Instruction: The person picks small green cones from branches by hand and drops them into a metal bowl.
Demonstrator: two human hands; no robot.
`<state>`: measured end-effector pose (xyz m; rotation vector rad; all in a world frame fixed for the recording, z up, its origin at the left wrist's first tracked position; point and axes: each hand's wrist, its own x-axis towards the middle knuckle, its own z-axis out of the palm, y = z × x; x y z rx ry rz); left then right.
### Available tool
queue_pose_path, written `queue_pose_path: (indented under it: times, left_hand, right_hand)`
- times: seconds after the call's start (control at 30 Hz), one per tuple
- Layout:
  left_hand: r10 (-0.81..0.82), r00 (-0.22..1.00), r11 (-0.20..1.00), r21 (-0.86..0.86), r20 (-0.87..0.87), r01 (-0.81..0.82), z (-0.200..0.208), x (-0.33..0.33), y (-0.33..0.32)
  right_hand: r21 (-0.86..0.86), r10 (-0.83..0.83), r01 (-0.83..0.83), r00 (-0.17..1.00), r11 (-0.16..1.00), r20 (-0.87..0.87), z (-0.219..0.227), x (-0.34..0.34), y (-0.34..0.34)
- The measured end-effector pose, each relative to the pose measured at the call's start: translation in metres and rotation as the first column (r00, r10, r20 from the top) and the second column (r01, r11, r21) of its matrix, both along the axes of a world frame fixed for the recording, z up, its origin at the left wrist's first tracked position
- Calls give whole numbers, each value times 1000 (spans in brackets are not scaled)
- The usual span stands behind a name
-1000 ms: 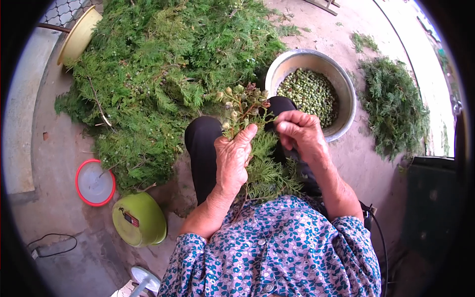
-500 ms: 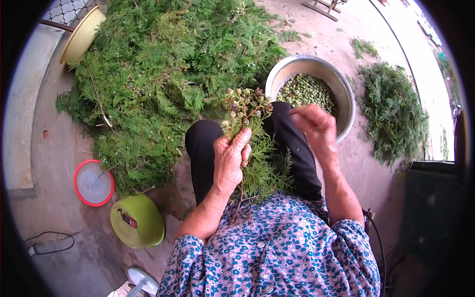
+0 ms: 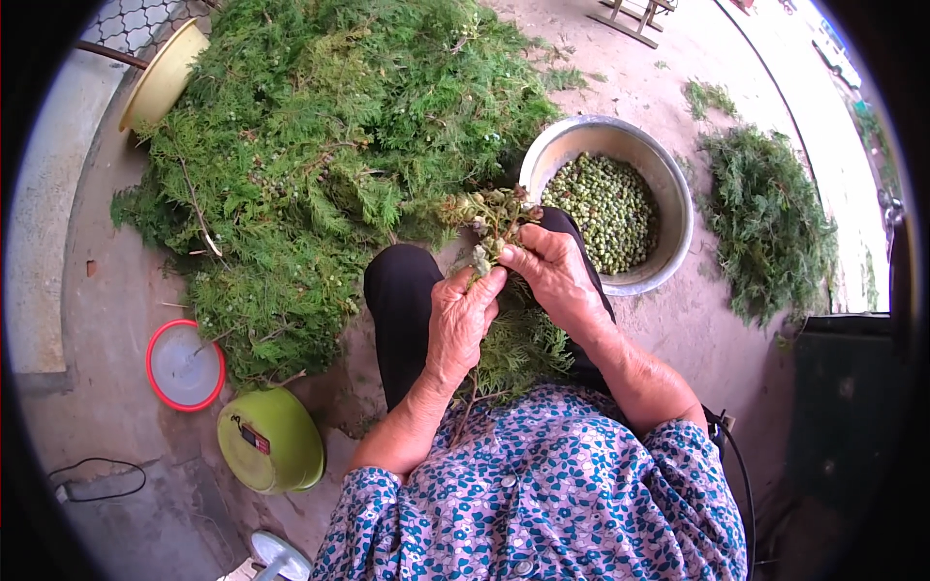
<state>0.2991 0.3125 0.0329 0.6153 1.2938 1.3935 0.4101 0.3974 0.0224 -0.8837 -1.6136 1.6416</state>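
Between my knees, my left hand [image 3: 463,315] is closed around a leafy conifer branch [image 3: 518,349] that hangs down toward my lap. At the branch's upper end sits a cluster of pale and brown cones [image 3: 494,215]. My right hand [image 3: 557,273] has its thumb and fingers pinched at that cluster, just above the left hand; the exact piece between the fingertips is hidden. Beyond my right knee stands a wide metal basin [image 3: 678,194], partly filled with small round green cones [image 3: 605,208].
A large heap of green branches [image 3: 291,145] spreads ahead and left. A smaller pile [image 3: 770,218] lies right of the basin. At left are a red-rimmed strainer [image 3: 186,363], a tipped green tub [image 3: 271,441] and a yellow basin [image 3: 165,73]. A wooden stand [image 3: 625,24] is far off.
My right hand has come from beside the metal basin back to the cone cluster and closed on it. The left hand keeps its grip on the branch, whose top now leans differently.
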Motion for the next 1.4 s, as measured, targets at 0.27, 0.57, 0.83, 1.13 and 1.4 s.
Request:
queue_pose_path:
  times: [0.27,0.57,0.83,1.13,1.4]
  left_hand:
    - [-37,998,997,60,-57,40,-7,-2,0]
    - [-61,918,997,16,-392,73,-17,0,4]
    - [-99,737,985,38,-669,168,-8,0,4]
    - [29,248,988,66,-968,141,8,-8,4]
    - [180,-32,964,169,-983,207,1,-7,9]
  right_hand:
    - [89,-459,455,888,886,28,-25,72,51]
    - [512,-136,41,979,858,149,45,38,1]
    - [564,-218,121,970,817,108,16,27,-4]
    - [846,-800,256,531,467,281,-12,98,63]
    - [483,-197,135,977,865,79,18,23,-20]
